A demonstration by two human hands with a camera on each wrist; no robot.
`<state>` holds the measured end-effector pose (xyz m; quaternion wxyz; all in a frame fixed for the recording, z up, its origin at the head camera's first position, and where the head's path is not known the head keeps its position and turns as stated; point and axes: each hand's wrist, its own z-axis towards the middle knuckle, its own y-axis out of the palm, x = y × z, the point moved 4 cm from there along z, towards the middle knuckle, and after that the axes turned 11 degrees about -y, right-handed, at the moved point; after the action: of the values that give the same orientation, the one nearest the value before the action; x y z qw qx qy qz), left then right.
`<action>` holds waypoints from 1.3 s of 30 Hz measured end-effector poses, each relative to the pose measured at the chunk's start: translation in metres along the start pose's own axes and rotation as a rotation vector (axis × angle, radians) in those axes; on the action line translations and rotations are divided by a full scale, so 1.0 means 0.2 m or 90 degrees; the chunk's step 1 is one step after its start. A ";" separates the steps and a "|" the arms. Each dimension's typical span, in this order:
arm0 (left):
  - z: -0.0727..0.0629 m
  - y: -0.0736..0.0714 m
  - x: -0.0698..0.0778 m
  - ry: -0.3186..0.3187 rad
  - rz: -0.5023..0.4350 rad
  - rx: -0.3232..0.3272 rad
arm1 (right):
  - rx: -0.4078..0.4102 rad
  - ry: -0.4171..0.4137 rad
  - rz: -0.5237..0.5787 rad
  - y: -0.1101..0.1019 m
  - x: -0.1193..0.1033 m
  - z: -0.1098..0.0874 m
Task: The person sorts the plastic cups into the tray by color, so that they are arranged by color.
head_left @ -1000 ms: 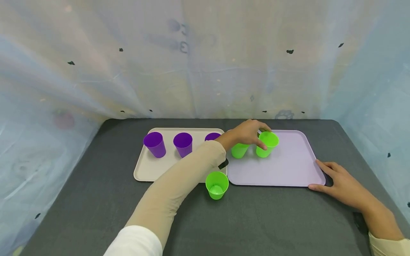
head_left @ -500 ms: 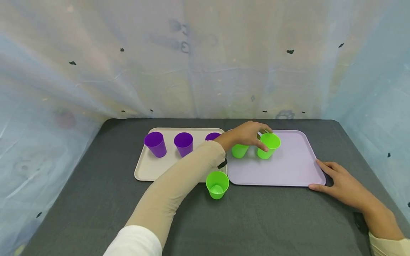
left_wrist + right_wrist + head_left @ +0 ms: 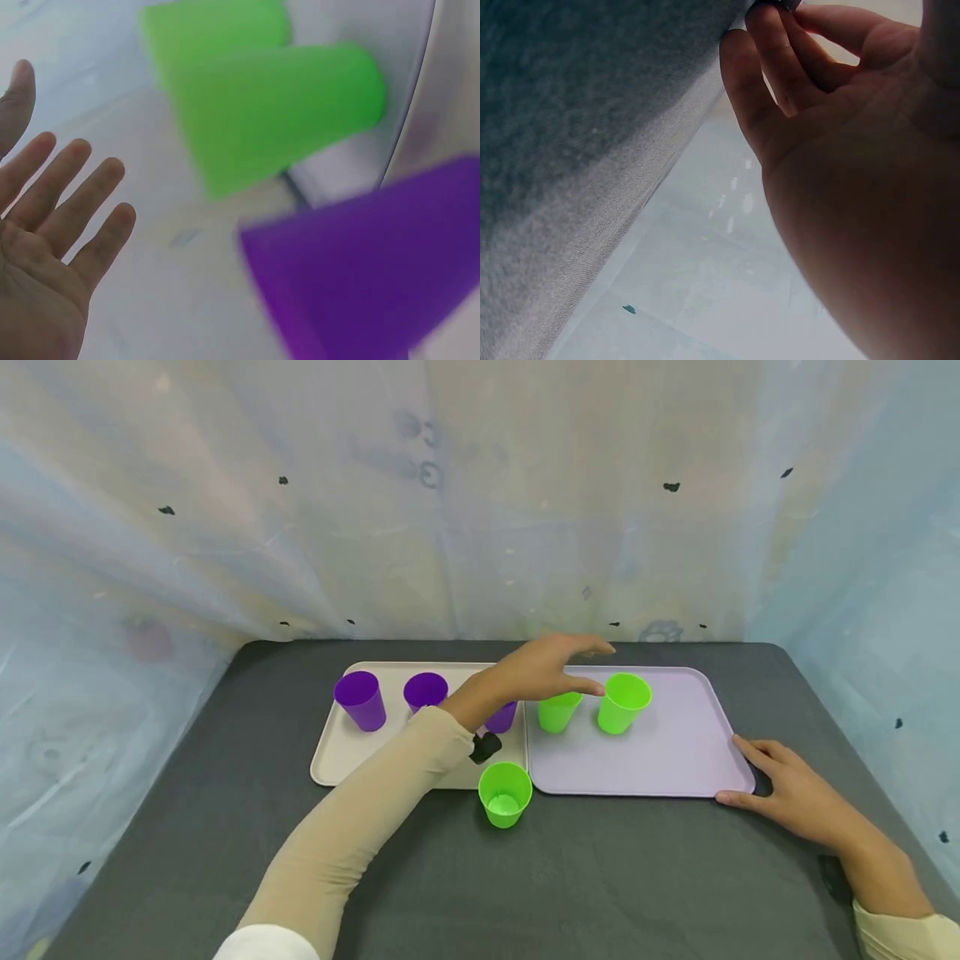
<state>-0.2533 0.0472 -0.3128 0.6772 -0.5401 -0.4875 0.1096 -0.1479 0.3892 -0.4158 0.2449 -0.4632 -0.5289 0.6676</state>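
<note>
My left hand (image 3: 543, 668) hovers over the inner edges of two trays, its fingers straight and holding nothing. Just right of its thumb, a green cup (image 3: 624, 703) stands upright on the lilac tray (image 3: 660, 764). A second green cup (image 3: 557, 714) stands beside it, partly hidden by the thumb. The left wrist view shows the palm with spread fingers, apart from a green cup (image 3: 277, 112) and a purple cup (image 3: 375, 262). At the lilac tray's front right corner, my right hand (image 3: 795, 793) holds the corner between thumb and fingers.
On the beige tray (image 3: 337, 764) at left stand a purple cup (image 3: 362, 703), a middle purple cup (image 3: 425, 690) and a third purple cup (image 3: 501, 718) behind my left wrist. Another green cup (image 3: 504, 797) stands on the dark table (image 3: 600, 877) before the trays. Pale curtains surround the table.
My left hand has let go of the right green cup and drawn back to the left, its fingers opening. That cup stays on the lilac tray. The right hand keeps its hold.
</note>
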 end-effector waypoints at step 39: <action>-0.92 0.33 -0.23 -0.116 -0.206 0.164 | 0.019 -0.012 -0.002 -0.02 0.01 0.04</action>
<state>-0.1089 -0.0733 -0.3819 0.7023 -0.3517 -0.6092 0.1094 -0.1566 0.3892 -0.4123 0.2476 -0.4524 -0.5219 0.6794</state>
